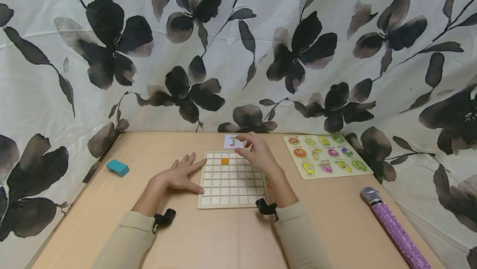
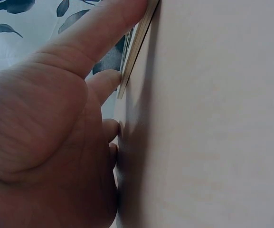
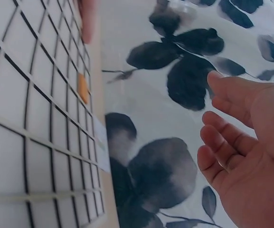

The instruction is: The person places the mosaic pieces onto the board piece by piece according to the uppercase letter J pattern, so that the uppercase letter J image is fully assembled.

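Observation:
A white grid board (image 1: pixel 231 188) lies on the table, with one orange square tile (image 1: pixel 225 161) in a cell near its far edge. My left hand (image 1: pixel 180 178) rests at the board's left side, fingers spread, thumb and index fingertip against that edge. In the left wrist view, the thumb (image 2: pixel 99 35) presses the board's layered side (image 2: pixel 137 52). Over the board's far right part hovers my right hand (image 1: pixel 258 153), its fingers loosely bent beside a small card (image 1: pixel 228 141) with a coloured pattern. The right wrist view shows no object in the fingers (image 3: pixel 224 137).
A teal block (image 1: pixel 117 168) lies at the left of the table. To the right is a sheet (image 1: pixel 298 164) of cartoon fruit pictures, with a purple glittery microphone (image 1: pixel 398 231) nearer the front. Flowered cloth (image 1: pixel 238 54) hangs behind the table.

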Available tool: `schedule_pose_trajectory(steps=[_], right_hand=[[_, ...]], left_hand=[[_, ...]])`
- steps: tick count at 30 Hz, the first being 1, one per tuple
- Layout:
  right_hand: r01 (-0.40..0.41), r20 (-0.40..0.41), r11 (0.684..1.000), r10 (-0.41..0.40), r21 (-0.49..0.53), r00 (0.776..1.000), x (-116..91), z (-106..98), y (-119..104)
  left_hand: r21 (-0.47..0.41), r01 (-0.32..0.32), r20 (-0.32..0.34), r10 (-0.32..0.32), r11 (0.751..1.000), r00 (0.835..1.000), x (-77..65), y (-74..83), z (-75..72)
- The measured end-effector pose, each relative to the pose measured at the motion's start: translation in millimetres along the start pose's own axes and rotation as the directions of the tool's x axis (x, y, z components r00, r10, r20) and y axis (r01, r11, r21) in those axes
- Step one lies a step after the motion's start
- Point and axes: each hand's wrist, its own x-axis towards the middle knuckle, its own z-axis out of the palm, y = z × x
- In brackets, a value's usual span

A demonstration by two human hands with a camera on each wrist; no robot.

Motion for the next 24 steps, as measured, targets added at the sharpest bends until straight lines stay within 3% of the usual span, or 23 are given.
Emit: schedule_pose_trajectory(steps=[13,24], right_hand=[[-0.098,-0.048,0.995,0.1,0.033,0.994,-9.7,-35.5,17.0],[-0.18,-0.011,0.983,0.18,0.025,0.984,-17.8,-51.5,38.8]], left_hand=[[0.0,0.005,0.001,-0.005,1.0,1.0,0.9,0.8,0.2],[0.002,0.005,-0.001,-0.005,1.0,1.0,0.8,-0.2,0.9]])
